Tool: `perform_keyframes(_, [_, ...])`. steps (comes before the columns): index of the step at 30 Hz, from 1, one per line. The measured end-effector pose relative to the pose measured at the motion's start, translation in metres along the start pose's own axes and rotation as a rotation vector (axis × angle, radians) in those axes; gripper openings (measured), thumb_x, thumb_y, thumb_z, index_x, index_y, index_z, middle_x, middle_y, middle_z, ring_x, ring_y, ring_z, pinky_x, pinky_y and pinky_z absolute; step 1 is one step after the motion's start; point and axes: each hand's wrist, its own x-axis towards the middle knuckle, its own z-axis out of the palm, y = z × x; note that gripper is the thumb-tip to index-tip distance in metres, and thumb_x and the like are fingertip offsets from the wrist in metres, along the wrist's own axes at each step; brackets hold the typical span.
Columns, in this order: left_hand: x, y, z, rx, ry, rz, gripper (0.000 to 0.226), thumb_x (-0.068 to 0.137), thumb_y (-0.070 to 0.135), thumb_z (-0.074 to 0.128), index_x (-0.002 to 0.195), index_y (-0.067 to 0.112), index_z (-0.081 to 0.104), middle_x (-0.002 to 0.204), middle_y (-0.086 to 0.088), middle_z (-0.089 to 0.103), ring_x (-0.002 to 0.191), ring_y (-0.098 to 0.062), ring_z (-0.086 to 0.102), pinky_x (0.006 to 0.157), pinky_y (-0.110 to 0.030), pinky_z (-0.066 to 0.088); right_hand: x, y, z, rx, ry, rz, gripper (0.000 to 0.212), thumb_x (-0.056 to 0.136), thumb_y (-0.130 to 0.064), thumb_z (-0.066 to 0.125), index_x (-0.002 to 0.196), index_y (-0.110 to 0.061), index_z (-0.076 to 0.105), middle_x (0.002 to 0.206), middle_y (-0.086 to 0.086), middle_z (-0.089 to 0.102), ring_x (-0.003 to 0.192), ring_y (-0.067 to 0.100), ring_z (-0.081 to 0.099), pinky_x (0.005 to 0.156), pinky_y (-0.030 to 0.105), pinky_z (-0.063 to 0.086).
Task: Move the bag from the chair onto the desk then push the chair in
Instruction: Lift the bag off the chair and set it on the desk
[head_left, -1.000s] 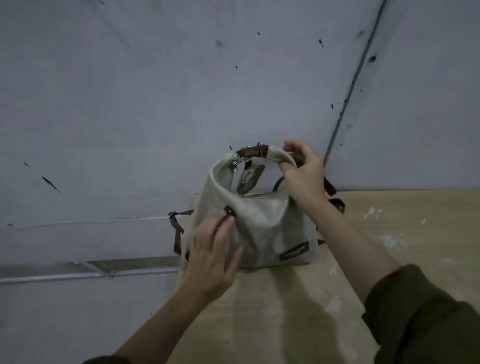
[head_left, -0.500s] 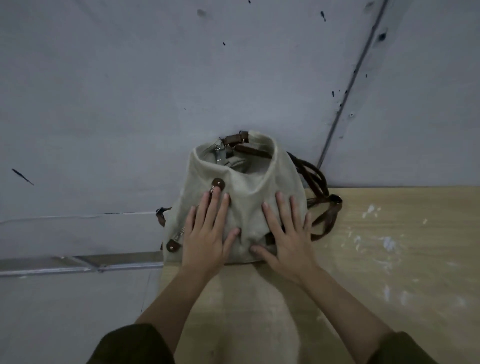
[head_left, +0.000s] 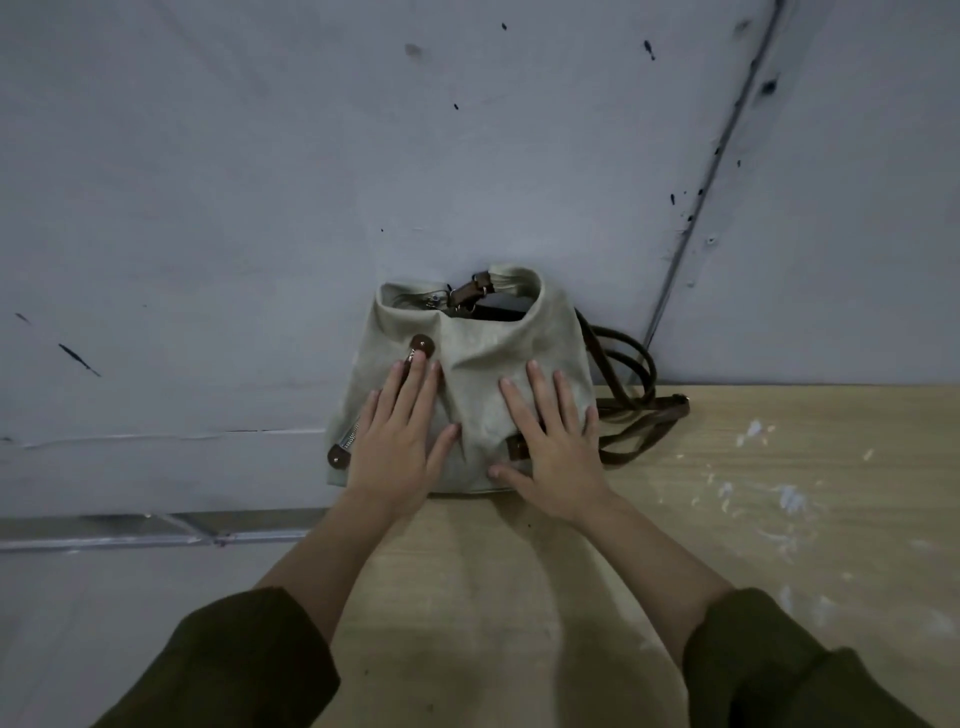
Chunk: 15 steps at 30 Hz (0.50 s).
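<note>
The pale beige canvas bag (head_left: 470, 364) with brown leather trim sits on the light wooden surface (head_left: 779, 519), at its far left corner, with its back against the grey wall (head_left: 260, 182). Its mouth sags open at the top, where a brown leather tab with a metal buckle (head_left: 470, 288) lies across the rim. A round brown leather patch (head_left: 422, 345) sits on the front panel, and a metal zip (head_left: 349, 439) runs down the left side to a second brown patch near the base. The dark brown shoulder straps (head_left: 631, 395) spill out in loops to the right of the bag, resting on the surface and against the wall.

The left hand (head_left: 397, 441) lies flat on the front left of the bag, fingers (head_left: 415, 384) stretched out and spread, grasping nothing. The right hand (head_left: 550, 441) lies flat on the front right, partly over a small brown label; its fingers (head_left: 540, 395) are likewise extended and released, the thumb near the bag's lower edge. Both forearms are bare, running back to dark olive sleeves (head_left: 244, 665) at the bottom of the view.

White paint smears (head_left: 779, 493) mark the surface to the right. A dark seam (head_left: 711, 176) runs diagonally down the wall toward the straps, and black specks dot the wall. A metal rail (head_left: 130, 530) runs along the wall, below and to the left of the surface.
</note>
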Motion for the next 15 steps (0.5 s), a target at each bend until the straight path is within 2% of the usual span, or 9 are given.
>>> perform_keyframes(2, [-0.009,0.0,-0.007,0.003,-0.023,0.024,0.07,0.088,0.051,0.023,0.145,0.018,-0.001,0.155,0.002,0.002,0.143,-0.016,0.001,0.114,-0.036,0.01,-0.008,-0.003,-0.009,-0.039,-0.016,-0.013,0.093,0.081,-0.043,0.06,0.14,-0.041,-0.011,0.156,-0.002,-0.015,0.141,0.024,-0.017,0.112,0.063,0.007])
perform_keyframes(5, [-0.022,0.001,-0.023,0.048,-0.091,0.061,0.073,0.087,0.036,0.04,0.146,0.013,0.003,0.158,-0.003,0.006,0.144,-0.018,-0.001,0.119,-0.042,0.015,-0.022,-0.011,-0.024,-0.057,-0.09,0.022,0.088,0.085,-0.029,0.056,0.142,-0.033,-0.011,0.156,-0.002,-0.016,0.143,0.023,-0.014,0.116,0.057,0.008])
perform_keyframes(7, [-0.03,0.003,-0.034,0.084,-0.189,0.061,0.08,0.086,0.028,0.047,0.147,0.013,-0.002,0.159,-0.002,-0.002,0.145,-0.018,-0.007,0.12,-0.04,0.011,-0.034,-0.019,-0.033,-0.046,-0.103,0.052,0.085,0.086,-0.023,0.055,0.144,-0.026,-0.006,0.158,-0.002,-0.009,0.144,0.021,-0.006,0.117,0.054,0.011])
perform_keyframes(9, [-0.04,0.006,-0.046,0.098,-0.248,0.062,0.078,0.087,0.026,0.046,0.147,0.013,-0.002,0.159,-0.002,-0.004,0.146,-0.017,-0.008,0.119,-0.036,0.004,-0.049,-0.027,-0.038,-0.046,-0.091,0.073,0.081,0.085,-0.02,0.055,0.145,-0.022,0.0,0.158,0.0,0.0,0.144,0.02,0.001,0.116,0.053,0.017])
perform_keyframes(11, [-0.056,0.012,-0.057,0.062,-0.293,0.063,0.073,0.089,0.024,0.044,0.147,0.012,0.002,0.159,-0.003,0.004,0.146,-0.018,-0.001,0.118,-0.035,0.007,-0.067,-0.036,-0.041,-0.03,-0.09,0.095,0.077,0.084,-0.017,0.055,0.144,-0.019,0.007,0.157,0.002,0.007,0.144,0.021,0.006,0.115,0.05,0.022])
perform_keyframes(15, [-0.098,0.022,-0.074,-0.03,-0.468,0.075,0.069,0.089,0.022,0.049,0.146,0.009,0.012,0.156,-0.011,0.018,0.141,-0.027,0.024,0.11,-0.036,0.026,-0.111,-0.059,-0.042,-0.013,-0.103,0.146,0.074,0.082,-0.013,0.055,0.143,-0.015,0.013,0.155,0.007,0.015,0.143,0.023,0.014,0.112,0.045,0.028])
